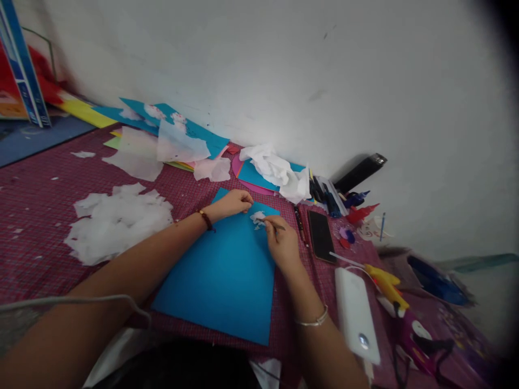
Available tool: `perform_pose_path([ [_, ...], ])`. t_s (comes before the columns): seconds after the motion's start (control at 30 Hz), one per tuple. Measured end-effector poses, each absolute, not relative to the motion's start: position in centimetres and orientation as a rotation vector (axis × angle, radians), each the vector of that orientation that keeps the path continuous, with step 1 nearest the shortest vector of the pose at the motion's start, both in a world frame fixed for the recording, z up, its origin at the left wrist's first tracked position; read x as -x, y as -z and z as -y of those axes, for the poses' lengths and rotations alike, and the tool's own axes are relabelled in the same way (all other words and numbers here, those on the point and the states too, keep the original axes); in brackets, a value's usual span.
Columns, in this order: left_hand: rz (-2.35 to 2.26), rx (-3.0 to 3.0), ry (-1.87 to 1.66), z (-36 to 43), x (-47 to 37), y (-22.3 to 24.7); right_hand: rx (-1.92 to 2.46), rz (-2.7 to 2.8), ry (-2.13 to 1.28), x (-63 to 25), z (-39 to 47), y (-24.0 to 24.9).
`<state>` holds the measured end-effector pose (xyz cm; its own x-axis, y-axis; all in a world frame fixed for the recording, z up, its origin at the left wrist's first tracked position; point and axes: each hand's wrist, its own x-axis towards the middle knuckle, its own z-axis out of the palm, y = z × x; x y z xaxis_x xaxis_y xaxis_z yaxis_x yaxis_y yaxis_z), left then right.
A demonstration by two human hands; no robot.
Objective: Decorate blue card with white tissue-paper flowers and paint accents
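A blue sheet of paper [221, 275] lies on the table in front of me. Near its far right corner sits a small clump of white tissue paper pieces [257, 217]. My right hand [281, 240] is closed around thin tweezers [276, 224], whose tip touches the clump. My left hand [234, 202] hovers over the sheet's far edge, just left of the clump. Its fingers are pinched together; whatever may be between them is too small to make out. To the left of my forearm is a large pile of torn white tissue paper [121, 219].
Crumpled white tissue [275, 170] and blue cards [203, 135] lie along the wall. On the right are a black phone [321, 236], a white power bank [357, 313], a yellow glue gun [383, 283] and a red bottle [360, 213]. A white cable [81, 299] crosses my left forearm.
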<state>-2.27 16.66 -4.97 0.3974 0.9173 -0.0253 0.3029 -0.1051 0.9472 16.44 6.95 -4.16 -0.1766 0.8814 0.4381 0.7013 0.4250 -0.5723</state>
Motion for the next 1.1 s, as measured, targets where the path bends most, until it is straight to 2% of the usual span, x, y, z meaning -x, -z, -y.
perform_pose_path([
  [0.27, -1.063, -1.619, -0.74, -17.0, 2.1, 5.1, 1.313, 1.479, -0.516, -17.5, -7.2, 3.9],
  [0.43, -1.059, -1.704, -0.694, -17.0, 4.3, 2.4, 1.297, 1.425, -0.567, -17.5, -7.3, 3.7],
  [0.63, -1.118, -2.056, -0.304, -15.4, 10.9, -1.2, 1.277, 1.427, -0.58, -17.5, -7.2, 3.7],
  [0.77, -1.218, -2.18, -0.029, -12.8, 13.1, -0.6, 1.241, 1.461, -0.588, -17.2, -7.0, 3.7],
  [0.9, -1.377, -2.333, -0.061, -11.0, 13.1, 1.0, 1.238, 1.444, -0.593, -17.2, -7.0, 3.7],
  [1.1, -1.547, -2.171, 0.003, -10.5, 12.6, 1.3, 1.237, 1.456, -0.562, -17.6, -7.3, 3.8],
])
